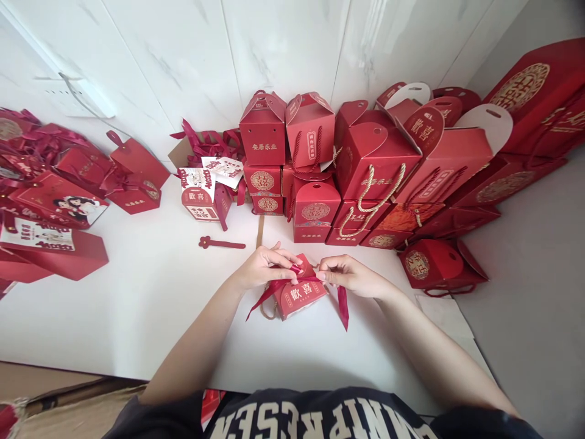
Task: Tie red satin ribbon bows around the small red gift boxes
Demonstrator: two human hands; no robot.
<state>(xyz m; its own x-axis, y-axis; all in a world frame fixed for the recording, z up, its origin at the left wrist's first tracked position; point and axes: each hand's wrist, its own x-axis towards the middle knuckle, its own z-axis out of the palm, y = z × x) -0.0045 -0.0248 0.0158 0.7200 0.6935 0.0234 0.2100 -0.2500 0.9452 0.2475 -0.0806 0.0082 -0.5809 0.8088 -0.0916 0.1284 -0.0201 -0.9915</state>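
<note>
A small red gift box [300,297] with white Chinese characters sits on the white table in front of me. A dark red ribbon [343,305] crosses its top, one tail hanging left and the other right. My left hand [269,267] pinches a loop of the ribbon over the box's top. Just to the right, my right hand [345,273] grips the ribbon between thumb and fingers. A tan cord [269,312] curves out from beside the box on the left.
Stacked red gift boxes [315,207] line the wall, more on the right. Finished-looking ribboned boxes [59,177] crowd the left. A flower-ended red strip [222,243] lies behind my left hand, near a ribbon-filled carton [181,151] and a box with cards [205,204].
</note>
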